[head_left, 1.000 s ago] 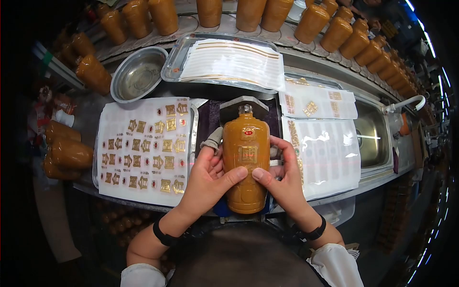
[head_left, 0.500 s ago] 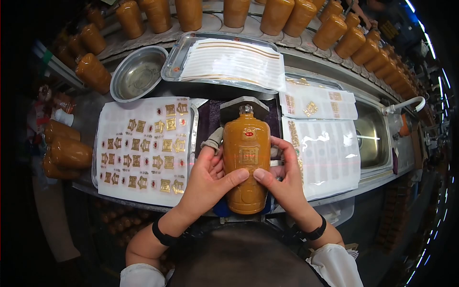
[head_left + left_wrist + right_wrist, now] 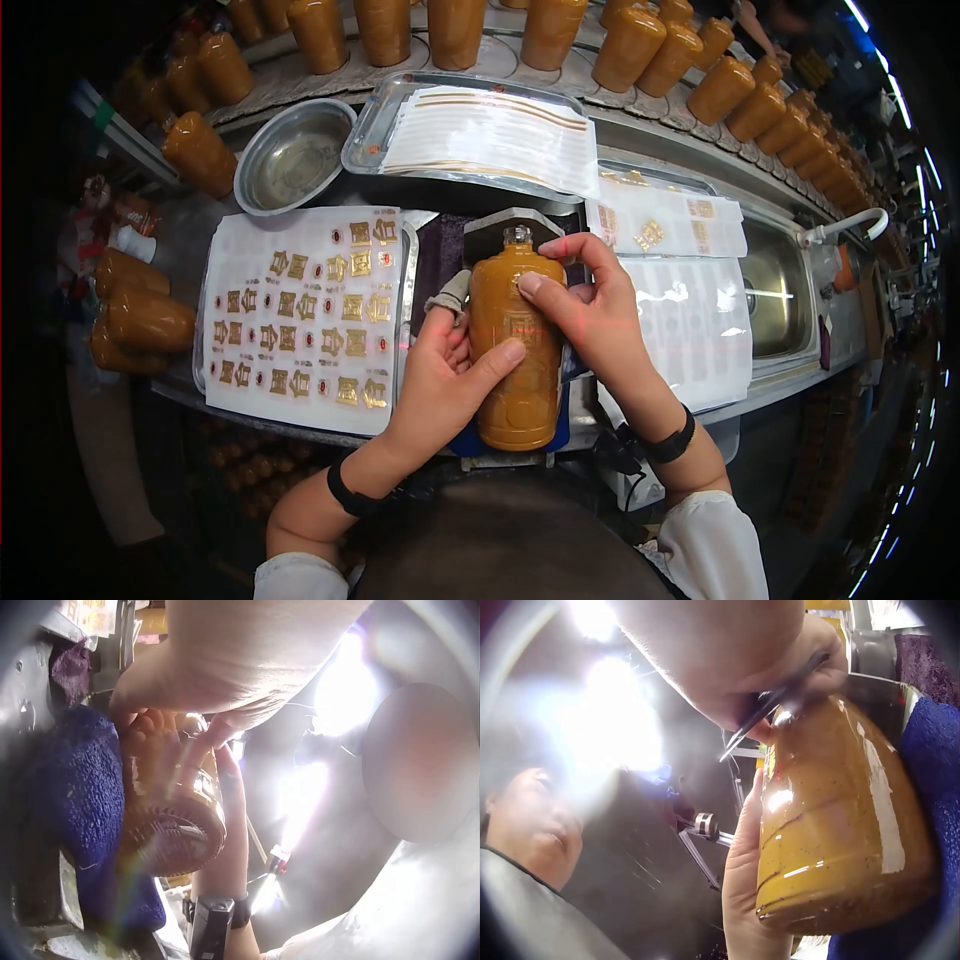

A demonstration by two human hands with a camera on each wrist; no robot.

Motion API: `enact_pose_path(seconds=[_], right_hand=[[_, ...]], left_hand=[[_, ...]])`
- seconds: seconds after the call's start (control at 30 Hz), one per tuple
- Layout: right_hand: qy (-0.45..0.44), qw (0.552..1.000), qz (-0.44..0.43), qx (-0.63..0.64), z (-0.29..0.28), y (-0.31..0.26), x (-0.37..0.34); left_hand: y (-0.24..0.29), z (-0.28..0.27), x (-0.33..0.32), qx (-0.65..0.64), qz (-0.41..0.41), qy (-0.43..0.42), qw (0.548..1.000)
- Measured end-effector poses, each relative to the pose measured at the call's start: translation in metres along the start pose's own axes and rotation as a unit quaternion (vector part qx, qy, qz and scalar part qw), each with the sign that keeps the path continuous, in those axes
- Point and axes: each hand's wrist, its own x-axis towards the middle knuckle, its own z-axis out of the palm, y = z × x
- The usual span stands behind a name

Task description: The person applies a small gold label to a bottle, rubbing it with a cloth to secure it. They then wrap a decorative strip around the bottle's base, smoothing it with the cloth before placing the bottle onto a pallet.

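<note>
A glossy amber-brown bottle (image 3: 515,405) with a clear neck lies face up in front of me, with a square gold emblem (image 3: 525,328) on its front. My left hand (image 3: 435,375) grips its left side, thumb on the front, a grey finger cover (image 3: 448,297) on one finger. At the bottle's upper right, my right hand (image 3: 605,315) presses its thumb on the shoulder, hiding the red oval label there, index finger near the neck. In the right wrist view that hand also holds dark tweezers (image 3: 801,677), tip pointing away. A blue cloth pad (image 3: 79,787) lies under the bottle.
A sheet of gold emblems (image 3: 290,400) lies left. White sheets (image 3: 690,330) lie right, beside a sink (image 3: 775,300). Behind are a metal bowl (image 3: 290,160) and a tray (image 3: 365,150) of paper strips. Several amber bottles (image 3: 455,35) line the far conveyor.
My right hand has moved from the bottle's lower right side up to its shoulder. My left hand keeps its grip. The bottles on the conveyor have shifted right.
</note>
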Motion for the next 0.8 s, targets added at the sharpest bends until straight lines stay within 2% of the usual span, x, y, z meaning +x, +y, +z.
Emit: enact_pose_path(seconds=[0.23,0.8], right_hand=[[0.003,1.000,0.019,0.006,0.0008,-0.0011,-0.0006],[-0.014,0.999,0.003,0.044,0.0006,-0.0030,0.0002]], left_hand=[[0.0014,0.0012,0.0014,0.003,-0.001,-0.001,1.000],[0.0027,-0.0001,0.0025,0.013,-0.010,0.000,1.000]])
